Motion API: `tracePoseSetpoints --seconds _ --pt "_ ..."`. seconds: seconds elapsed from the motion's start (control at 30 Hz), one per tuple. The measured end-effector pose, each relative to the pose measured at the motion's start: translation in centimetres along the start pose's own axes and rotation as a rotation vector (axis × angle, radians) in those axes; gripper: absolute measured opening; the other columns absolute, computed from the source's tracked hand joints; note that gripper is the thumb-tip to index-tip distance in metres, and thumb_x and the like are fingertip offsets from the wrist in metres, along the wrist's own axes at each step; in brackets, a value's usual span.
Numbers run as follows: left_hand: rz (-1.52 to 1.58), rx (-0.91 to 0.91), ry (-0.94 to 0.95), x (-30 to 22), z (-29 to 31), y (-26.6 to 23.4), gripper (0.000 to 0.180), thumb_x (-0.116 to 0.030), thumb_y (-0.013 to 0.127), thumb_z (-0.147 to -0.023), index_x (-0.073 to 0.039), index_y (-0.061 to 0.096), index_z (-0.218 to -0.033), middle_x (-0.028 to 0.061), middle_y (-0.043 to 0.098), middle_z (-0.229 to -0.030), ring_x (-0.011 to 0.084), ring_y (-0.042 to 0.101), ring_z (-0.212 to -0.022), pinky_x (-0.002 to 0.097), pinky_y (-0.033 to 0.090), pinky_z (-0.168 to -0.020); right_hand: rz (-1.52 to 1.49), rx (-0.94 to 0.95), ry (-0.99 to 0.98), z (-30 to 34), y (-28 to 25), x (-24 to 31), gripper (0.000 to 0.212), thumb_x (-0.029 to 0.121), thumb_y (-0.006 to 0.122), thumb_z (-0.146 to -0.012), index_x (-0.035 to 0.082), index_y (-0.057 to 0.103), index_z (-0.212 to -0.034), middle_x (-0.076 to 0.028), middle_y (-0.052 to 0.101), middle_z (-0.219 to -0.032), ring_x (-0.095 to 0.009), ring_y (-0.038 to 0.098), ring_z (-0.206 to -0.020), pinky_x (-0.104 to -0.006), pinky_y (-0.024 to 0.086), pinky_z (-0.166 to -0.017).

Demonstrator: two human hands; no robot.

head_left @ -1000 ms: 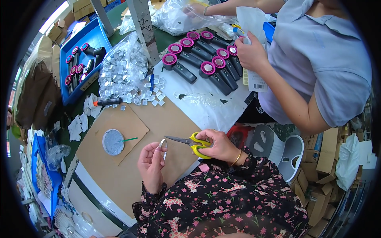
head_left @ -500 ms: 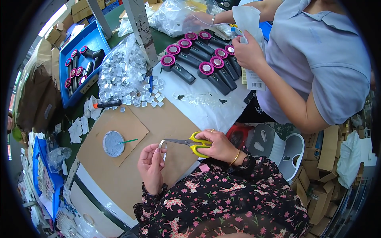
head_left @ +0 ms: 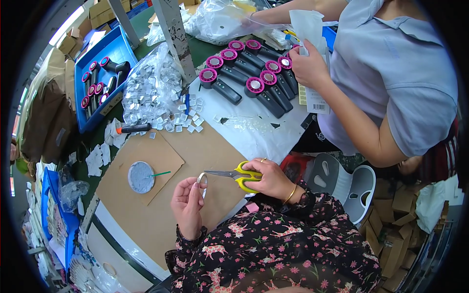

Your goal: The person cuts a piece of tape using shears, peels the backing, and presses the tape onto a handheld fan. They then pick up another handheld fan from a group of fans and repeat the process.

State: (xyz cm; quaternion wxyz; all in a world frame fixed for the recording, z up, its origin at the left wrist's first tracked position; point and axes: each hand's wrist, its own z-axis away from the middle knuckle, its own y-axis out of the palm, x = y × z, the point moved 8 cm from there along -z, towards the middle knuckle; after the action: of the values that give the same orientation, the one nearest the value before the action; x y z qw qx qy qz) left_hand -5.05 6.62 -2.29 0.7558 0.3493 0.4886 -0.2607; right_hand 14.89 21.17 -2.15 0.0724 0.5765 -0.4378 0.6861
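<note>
Between thumb and fingers, my left hand pinches a thin white ring held upright over the brown board. My right hand grips yellow-handled scissors, their dark blades pointing left with the tips beside the ring. Whether the blades touch the ring I cannot tell. Left of my left hand, a round grey-white disc lies on a smaller cardboard sheet, with a thin green stick across its edge.
Several black hair dryers with pink rims lie beyond the board. A plastic bag of small clear squares and a blue tray of more dryers stand left. At right, a co-worker's hand holds white packaging. A grey plastic stool stands nearby.
The scissors have drawn back slightly from the ring, their tips now a little right of it. The co-worker's far arm has reached further into the clear plastic bag.
</note>
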Motion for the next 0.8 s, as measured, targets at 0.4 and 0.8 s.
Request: tracePoseSetpoints --seconds 0.4,0.8 --pt "0.000 -0.006 -0.002 0.07 -0.04 -0.04 0.017 -0.007 0.060 -0.105 0.001 0.062 -0.120 0.0083 0.074 -0.099 0.0014 0.049 -0.061 0.0153 0.036 -0.053 0.038 -0.013 -0.027 -0.32 -0.13 0.32 0.035 0.018 0.081 -0.082 0.003 0.070 -0.111 -0.012 0.073 -0.105 -0.029 0.069 -0.095 -0.0376 0.054 -0.086" --pt "-0.007 -0.023 -0.007 0.08 0.00 -0.02 0.016 -0.008 0.060 -0.105 0.000 0.063 -0.118 0.0090 0.075 -0.098 0.0018 0.049 -0.057 0.0159 0.033 -0.049 0.094 -0.043 -0.073 -0.35 -0.05 0.08 0.034 0.019 0.081 -0.081 0.003 0.070 -0.109 -0.013 0.073 -0.104 -0.030 0.069 -0.094 -0.0380 0.054 -0.083"
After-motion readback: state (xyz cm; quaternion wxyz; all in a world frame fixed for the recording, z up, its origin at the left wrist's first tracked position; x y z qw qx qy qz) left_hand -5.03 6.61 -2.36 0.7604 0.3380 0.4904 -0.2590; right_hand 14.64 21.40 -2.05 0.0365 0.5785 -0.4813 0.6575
